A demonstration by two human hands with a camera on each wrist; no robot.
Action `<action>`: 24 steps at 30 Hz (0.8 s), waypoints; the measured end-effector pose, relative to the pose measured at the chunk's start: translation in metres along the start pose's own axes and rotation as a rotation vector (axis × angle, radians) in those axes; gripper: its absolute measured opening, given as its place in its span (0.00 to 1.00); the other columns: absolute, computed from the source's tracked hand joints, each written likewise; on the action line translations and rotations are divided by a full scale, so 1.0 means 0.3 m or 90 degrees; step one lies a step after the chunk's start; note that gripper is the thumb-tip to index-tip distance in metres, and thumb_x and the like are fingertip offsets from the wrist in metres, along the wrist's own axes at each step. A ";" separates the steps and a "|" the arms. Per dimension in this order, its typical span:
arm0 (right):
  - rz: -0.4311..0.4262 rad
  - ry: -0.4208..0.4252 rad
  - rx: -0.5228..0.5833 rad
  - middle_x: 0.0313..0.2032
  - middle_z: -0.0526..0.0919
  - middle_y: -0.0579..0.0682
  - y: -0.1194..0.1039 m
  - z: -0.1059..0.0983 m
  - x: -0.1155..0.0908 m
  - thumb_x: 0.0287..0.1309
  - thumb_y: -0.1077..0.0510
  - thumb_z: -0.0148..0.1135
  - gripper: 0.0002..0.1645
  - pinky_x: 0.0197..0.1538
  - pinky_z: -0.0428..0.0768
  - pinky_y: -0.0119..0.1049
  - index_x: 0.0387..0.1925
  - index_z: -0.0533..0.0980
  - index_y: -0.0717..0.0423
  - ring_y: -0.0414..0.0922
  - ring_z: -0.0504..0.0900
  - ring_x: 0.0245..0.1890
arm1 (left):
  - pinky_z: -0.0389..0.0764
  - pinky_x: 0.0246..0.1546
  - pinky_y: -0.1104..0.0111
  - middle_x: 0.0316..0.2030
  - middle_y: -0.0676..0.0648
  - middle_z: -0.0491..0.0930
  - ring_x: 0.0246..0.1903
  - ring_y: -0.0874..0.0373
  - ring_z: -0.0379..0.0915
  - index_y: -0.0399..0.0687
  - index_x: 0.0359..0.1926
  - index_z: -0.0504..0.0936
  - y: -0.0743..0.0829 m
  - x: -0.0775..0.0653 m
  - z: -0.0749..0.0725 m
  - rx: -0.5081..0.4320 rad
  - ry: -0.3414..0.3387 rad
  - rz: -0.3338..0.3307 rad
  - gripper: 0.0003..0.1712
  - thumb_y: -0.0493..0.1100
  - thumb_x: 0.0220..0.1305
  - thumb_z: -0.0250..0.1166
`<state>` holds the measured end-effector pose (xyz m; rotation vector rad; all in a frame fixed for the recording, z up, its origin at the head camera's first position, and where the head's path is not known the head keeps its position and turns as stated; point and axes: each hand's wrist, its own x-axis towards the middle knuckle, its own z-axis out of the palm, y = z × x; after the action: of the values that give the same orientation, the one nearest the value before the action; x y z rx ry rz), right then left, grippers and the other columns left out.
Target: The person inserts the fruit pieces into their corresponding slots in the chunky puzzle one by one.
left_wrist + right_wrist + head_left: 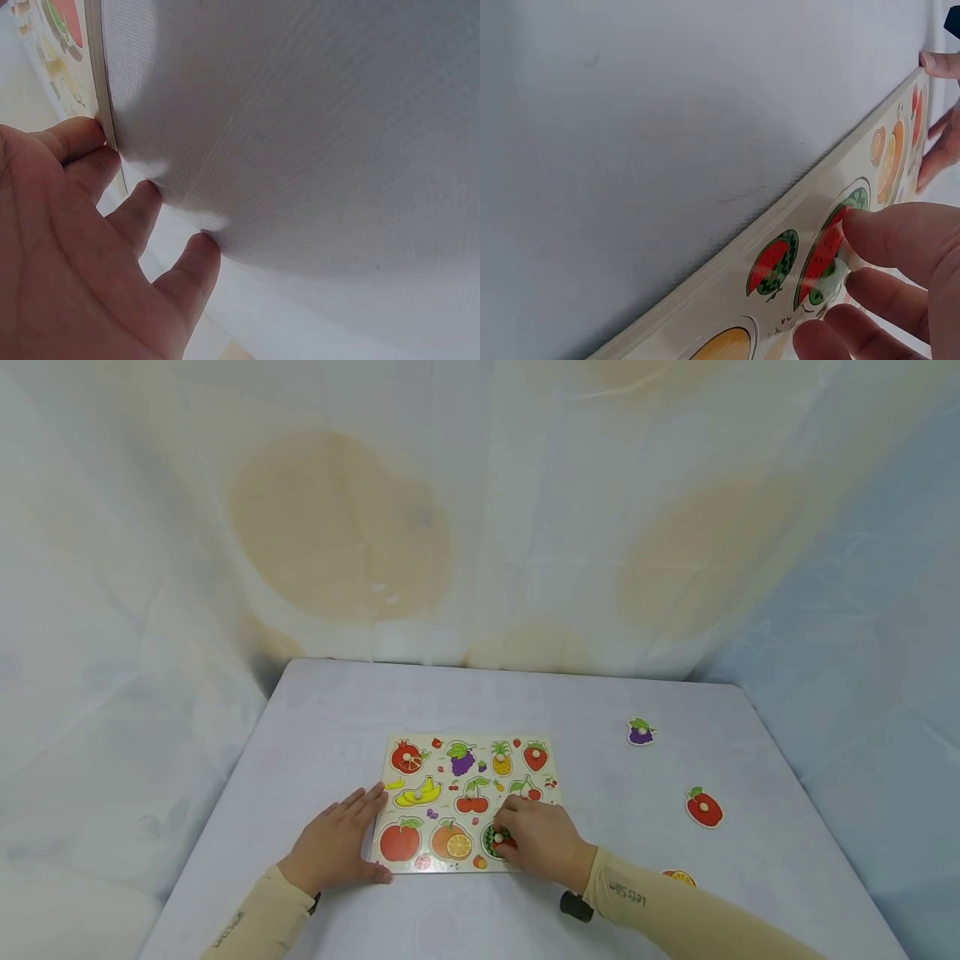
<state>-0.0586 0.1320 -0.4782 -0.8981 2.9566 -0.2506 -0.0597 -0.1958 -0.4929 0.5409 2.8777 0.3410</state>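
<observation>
A wooden knob puzzle board (468, 868) printed with fruit lies on the table. My left hand (341, 839) rests at its left edge, fingers spread and nearly straight; in the left wrist view the fingertips (191, 259) reach the edge and the cloth beside it. Over the board's front right corner, my right hand (543, 843) has thumb and fingers curled round the knob of a watermelon puzzle piece (491, 842). In the right wrist view this watermelon piece (826, 251) lies in its outline, the thumb over its upper end. The right hand partly covers it.
Right of the board lie a grape piece (641, 732), an apple piece (704, 808) and an orange piece (678, 877), the last partly behind the right sleeve (660, 902). A white cloth covers the table (465, 697). Patterned curtains (525, 568) hang behind it.
</observation>
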 end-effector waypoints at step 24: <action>0.214 0.024 0.034 0.46 0.82 0.44 0.265 -0.120 -0.034 0.52 0.47 0.76 0.16 0.31 0.79 0.31 0.41 0.83 0.46 0.37 0.79 0.32 | 0.64 0.65 0.42 0.73 0.46 0.61 0.71 0.43 0.56 0.42 0.72 0.66 0.008 0.001 -0.010 -0.004 -0.002 -0.004 0.67 0.67 0.33 0.82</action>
<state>-0.0969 0.2078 -0.4561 -0.3843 3.0530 -0.3311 -0.0599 -0.1941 -0.4896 0.5312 2.8743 0.3483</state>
